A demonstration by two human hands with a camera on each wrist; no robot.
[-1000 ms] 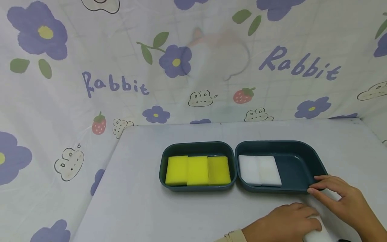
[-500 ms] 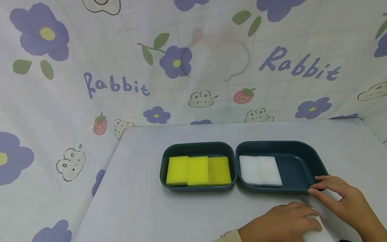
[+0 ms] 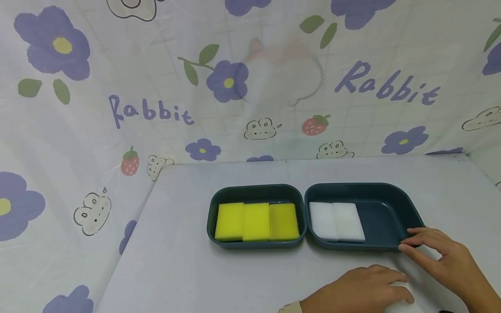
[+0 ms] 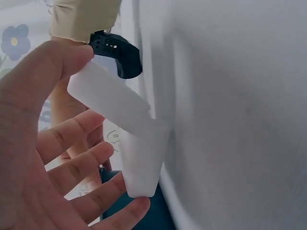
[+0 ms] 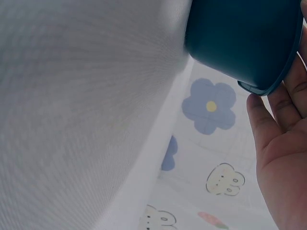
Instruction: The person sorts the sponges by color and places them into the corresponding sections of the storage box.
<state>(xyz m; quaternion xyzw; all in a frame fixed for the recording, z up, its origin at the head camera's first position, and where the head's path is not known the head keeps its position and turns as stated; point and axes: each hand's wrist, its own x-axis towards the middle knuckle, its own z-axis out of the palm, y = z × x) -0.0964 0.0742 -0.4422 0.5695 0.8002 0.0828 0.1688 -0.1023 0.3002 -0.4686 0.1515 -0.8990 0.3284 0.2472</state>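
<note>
In the left wrist view, two white sponges, one upper and one lower, lie at an angle to each other. The left hand grips them: its thumb presses the upper one's end while fingertips meet the lower one. From the head view, that hand mostly covers them at the bottom right. The right hand pinches the near right corner of a dark teal tray, fingers on its rim. Inside this tray's left part lie two white sponges side by side.
Left of the teal tray, and against it, stands a smaller green tray with three yellow sponges in a row. A printed cloth hangs behind the white table. A black object shows at the bottom edge.
The left hand has shifted slightly left and toward the person, and the white sponge under it shows less in the head view. The right hand and both trays keep their places.
</note>
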